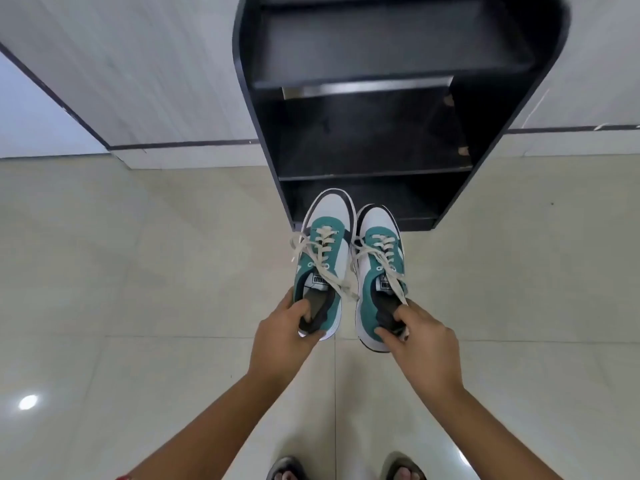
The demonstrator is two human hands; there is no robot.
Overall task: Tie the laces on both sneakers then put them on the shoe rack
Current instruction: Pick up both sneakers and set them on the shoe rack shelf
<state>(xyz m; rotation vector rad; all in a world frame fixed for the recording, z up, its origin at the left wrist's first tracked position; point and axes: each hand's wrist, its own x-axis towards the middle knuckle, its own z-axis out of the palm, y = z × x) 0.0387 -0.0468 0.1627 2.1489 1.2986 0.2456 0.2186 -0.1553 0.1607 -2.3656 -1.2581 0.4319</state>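
Two green, white and black sneakers hang side by side in the air, toes pointing away from me toward the black shoe rack (485, 140). My left hand (282, 336) grips the left sneaker (329, 244) by its heel collar, thumb inside the opening. My right hand (424, 344) pinches the heel collar of the right sneaker (375, 258) the same way. Both pairs of cream laces show knots with loose ends trailing over the sides. The toes overlap the rack's lowest opening in view.
The rack stands against a pale wall with a dark baseboard stripe (180, 145) and has several dark shelves. Glossy beige floor tiles (138, 289) spread all around. My two sandalled feet (287, 469) stand at the bottom edge.
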